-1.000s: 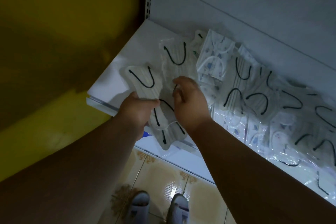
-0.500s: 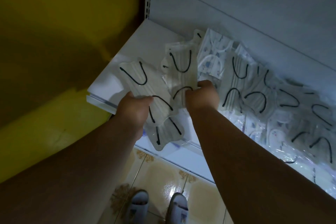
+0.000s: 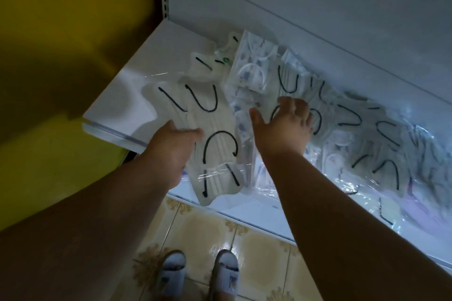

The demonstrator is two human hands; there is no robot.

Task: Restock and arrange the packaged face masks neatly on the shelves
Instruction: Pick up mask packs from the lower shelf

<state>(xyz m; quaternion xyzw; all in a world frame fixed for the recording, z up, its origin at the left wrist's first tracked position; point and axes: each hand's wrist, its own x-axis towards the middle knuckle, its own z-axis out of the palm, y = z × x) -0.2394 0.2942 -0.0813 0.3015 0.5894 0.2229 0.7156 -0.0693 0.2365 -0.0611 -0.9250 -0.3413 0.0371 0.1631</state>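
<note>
A mustard-yellow wall (image 3: pixel 61 32) fills my left side, and a white metal shelf (image 3: pixel 146 66) with a pale back panel (image 3: pixel 318 7) runs off to the right above a glossy beige patterned tile floor (image 3: pixel 244 252). Across the shelf I see a long loose heap of clear-wrapped white face masks with black ear loops (image 3: pixel 381 139), mixed with wrapped white masks printed in blue (image 3: pixel 252 66). At the shelf's left end, a wrapped pack of white pleated masks with black loops (image 3: pixel 212 129) lies partly over the front edge. My left hand (image 3: pixel 171 144) holds this pack at its left side, thumb pressed on top, the fingers hidden beneath. My right hand (image 3: pixel 283 127) hovers over the heap just right of that pack, fingers spread apart, its grip on nothing. Two grey slippers (image 3: pixel 198 273) show on the tiles below.
</note>
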